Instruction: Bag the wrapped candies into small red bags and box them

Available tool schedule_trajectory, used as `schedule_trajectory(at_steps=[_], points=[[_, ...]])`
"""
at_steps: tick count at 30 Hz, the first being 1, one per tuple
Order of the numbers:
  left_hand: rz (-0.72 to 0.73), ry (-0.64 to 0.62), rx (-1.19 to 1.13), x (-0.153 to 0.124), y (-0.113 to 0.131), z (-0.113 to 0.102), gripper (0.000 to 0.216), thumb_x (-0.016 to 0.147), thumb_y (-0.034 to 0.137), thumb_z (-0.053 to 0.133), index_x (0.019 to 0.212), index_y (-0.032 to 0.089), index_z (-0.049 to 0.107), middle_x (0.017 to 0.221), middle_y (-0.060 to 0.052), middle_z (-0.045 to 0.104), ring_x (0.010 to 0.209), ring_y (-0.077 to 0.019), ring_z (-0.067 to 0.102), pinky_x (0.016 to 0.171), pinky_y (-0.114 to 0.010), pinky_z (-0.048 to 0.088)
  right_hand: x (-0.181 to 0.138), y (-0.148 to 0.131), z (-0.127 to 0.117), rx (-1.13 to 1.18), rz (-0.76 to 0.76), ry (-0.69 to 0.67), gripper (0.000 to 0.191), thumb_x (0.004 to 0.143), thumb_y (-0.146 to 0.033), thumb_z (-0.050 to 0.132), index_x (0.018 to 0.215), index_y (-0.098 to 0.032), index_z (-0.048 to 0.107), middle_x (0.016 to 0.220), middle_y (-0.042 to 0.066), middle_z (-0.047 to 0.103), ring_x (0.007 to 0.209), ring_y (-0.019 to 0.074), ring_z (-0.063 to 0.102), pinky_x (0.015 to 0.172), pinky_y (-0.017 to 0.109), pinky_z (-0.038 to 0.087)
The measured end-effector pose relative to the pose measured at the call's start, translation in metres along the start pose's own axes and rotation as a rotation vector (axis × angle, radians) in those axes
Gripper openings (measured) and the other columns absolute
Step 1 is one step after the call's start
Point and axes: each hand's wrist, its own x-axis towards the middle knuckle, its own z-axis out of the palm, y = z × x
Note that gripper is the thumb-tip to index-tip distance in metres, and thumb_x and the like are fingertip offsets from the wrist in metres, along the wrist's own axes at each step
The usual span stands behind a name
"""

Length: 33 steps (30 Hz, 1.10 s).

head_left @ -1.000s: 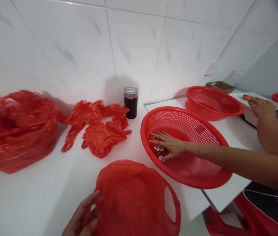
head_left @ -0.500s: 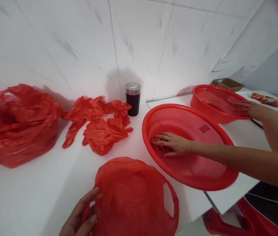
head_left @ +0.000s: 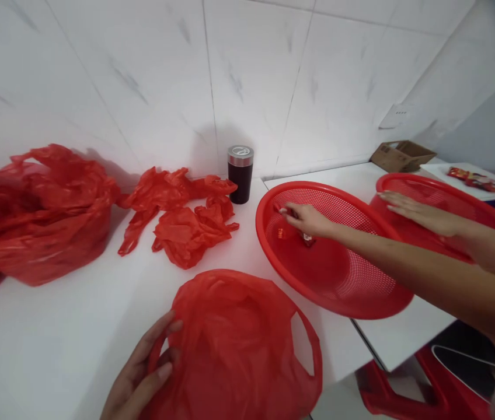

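My left hand is at the bottom edge, with thumb and fingers closed on the handle edge of a flattened red plastic bag on the white counter. My right hand reaches in from the right. It hovers inside the near red mesh basket, near the far wall. Its fingers pinch small red-and-white packets, partly hidden by the hand. Another small packet shows below the hand against the mesh.
Another person's hand lies flat on a second red basket at the right. Crumpled red bags, a fuller red bag and a dark jar stand by the tiled wall. A cardboard box and a red stool are also in view.
My right hand rose from the basket floor toward its far wall, fingers closing on the packets. The other person's hand left the white tray and settled on the second basket, which shifted nearer.
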Motion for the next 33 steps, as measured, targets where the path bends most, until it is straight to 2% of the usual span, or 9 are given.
schedule_trajectory(at_steps=[4, 8, 10, 14, 18, 21, 23, 27, 33], points=[[0.045, -0.053, -0.070, 0.000, 0.006, 0.016, 0.064, 0.061, 0.033, 0.081, 0.123, 0.036, 0.063, 0.140, 0.002, 0.054, 0.092, -0.0169, 0.064, 0.071, -0.015, 0.054, -0.027, -0.066, -0.041, 0.458, 0.151, 0.083, 0.038, 0.093, -0.051, 0.040, 0.080, -0.018, 0.054, 0.072, 0.002, 0.057, 0.064, 0.0134, 0.053, 0.058, 0.026, 0.039], [0.111, -0.106, -0.104, -0.005, 0.011, 0.033, 0.063, 0.064, 0.029, 0.079, 0.125, 0.034, 0.062, 0.142, 0.001, 0.053, 0.092, -0.0155, 0.064, 0.073, -0.015, 0.054, -0.068, -0.150, -0.020, 0.923, 0.038, -0.230, 0.033, 0.093, -0.049, 0.045, 0.079, -0.021, 0.054, 0.072, 0.000, 0.056, 0.062, 0.0122, 0.051, 0.055, 0.025, 0.041], [0.116, -0.116, -0.129, -0.008, 0.013, 0.036, 0.061, 0.065, 0.027, 0.078, 0.123, 0.035, 0.063, 0.143, 0.003, 0.051, 0.098, -0.0157, 0.063, 0.076, -0.014, 0.053, -0.084, -0.179, 0.009, 0.921, 0.010, -0.360, 0.029, 0.095, -0.046, 0.041, 0.082, -0.024, 0.054, 0.073, 0.000, 0.057, 0.062, 0.0139, 0.053, 0.056, 0.028, 0.044], [0.162, -0.094, -0.121, -0.011, 0.014, 0.034, 0.059, 0.066, 0.025, 0.077, 0.122, 0.038, 0.063, 0.143, 0.006, 0.050, 0.097, -0.0127, 0.060, 0.077, -0.012, 0.051, -0.089, -0.198, 0.034, 0.618, -0.109, -0.276, 0.028, 0.087, -0.034, 0.057, 0.115, -0.031, 0.057, 0.116, 0.004, 0.062, 0.108, 0.0266, 0.058, 0.089, 0.041, 0.050], [0.245, -0.073, -0.041, -0.010, 0.009, 0.023, 0.058, 0.068, 0.027, 0.077, 0.122, 0.040, 0.061, 0.141, 0.006, 0.051, 0.080, -0.0085, 0.057, 0.072, -0.012, 0.050, -0.063, -0.170, -0.004, 0.531, -0.172, -0.127, 0.025, 0.094, -0.032, 0.046, 0.115, -0.031, 0.060, 0.115, 0.000, 0.065, 0.104, 0.0187, 0.062, 0.089, 0.034, 0.051], [0.249, -0.068, 0.005, -0.009, 0.004, 0.013, 0.057, 0.070, 0.032, 0.077, 0.124, 0.040, 0.059, 0.137, 0.005, 0.055, 0.082, -0.0098, 0.056, 0.072, -0.013, 0.049, -0.040, -0.114, -0.027, 0.124, 0.026, 0.019, 0.034, 0.092, -0.036, 0.048, 0.123, -0.025, 0.056, 0.120, 0.007, 0.062, 0.102, 0.0222, 0.061, 0.088, 0.037, 0.049], [0.250, -0.069, 0.035, -0.008, 0.002, 0.008, 0.060, 0.071, 0.034, 0.076, 0.127, 0.039, 0.056, 0.132, 0.003, 0.058, 0.084, -0.0117, 0.056, 0.071, -0.014, 0.049, -0.030, -0.070, -0.024, -0.159, 0.280, -0.148, 0.054, 0.088, -0.045, 0.053, 0.138, -0.026, 0.043, 0.127, 0.012, 0.055, 0.101, 0.0266, 0.062, 0.087, 0.041, 0.048], [0.263, -0.062, 0.082, -0.009, 0.001, 0.003, 0.063, 0.073, 0.039, 0.074, 0.131, 0.040, 0.050, 0.126, 0.001, 0.061, 0.083, -0.0137, 0.056, 0.068, -0.016, 0.048, -0.019, -0.010, 0.006, -0.192, 0.417, -0.270, 0.080, 0.077, -0.061, 0.061, 0.144, -0.023, 0.040, 0.122, 0.022, 0.054, 0.086, 0.0330, 0.065, 0.073, 0.045, 0.049], [0.247, -0.003, 0.137, -0.013, -0.001, 0.003, 0.065, 0.069, 0.044, 0.076, 0.130, 0.037, 0.052, 0.123, 0.000, 0.063, 0.089, -0.0165, 0.057, 0.074, -0.018, 0.049, 0.004, -0.002, 0.015, -0.098, 0.343, -0.176, 0.054, 0.086, -0.052, 0.058, 0.131, -0.023, 0.053, 0.119, 0.016, 0.058, 0.092, 0.0283, 0.063, 0.076, 0.040, 0.050]])
